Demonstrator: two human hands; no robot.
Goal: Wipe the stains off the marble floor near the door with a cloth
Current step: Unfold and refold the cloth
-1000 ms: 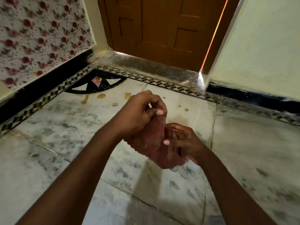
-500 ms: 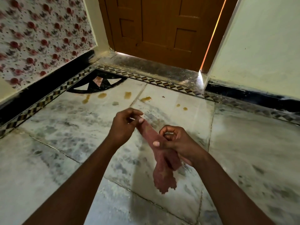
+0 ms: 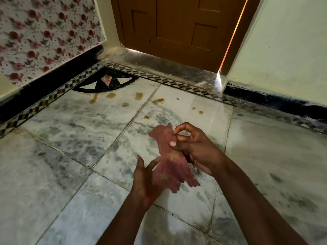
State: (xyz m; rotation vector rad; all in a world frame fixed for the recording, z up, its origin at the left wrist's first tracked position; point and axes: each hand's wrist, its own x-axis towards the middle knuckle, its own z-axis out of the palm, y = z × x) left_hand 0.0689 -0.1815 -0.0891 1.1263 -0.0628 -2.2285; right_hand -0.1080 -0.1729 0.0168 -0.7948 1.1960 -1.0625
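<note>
Cloth (image 3: pixel 169 160): reddish, crumpled, held in the air at lower centre of frame, above the floor (image 3: pixel 62 165), not touching it. Faint yellowish marks show on the fabric.

Right hand (image 3: pixel 196 152): fingers (image 3: pixel 172 143) curled, thumb and fingertips pinching the cloth's right edge.

Left hand (image 3: pixel 146 179): fingers straight and spread beneath the cloth's lower part, supporting it; somewhat blurred.

Stains (image 3: pixel 138 96): several yellow-brown spots across the marble at upper centre, between the cloth and the door (image 3: pixel 177 23) threshold. All look intact.

Judgement: wiping not yet begun. Remaining: bring the cloth down onto the spots and rub each off.
</note>
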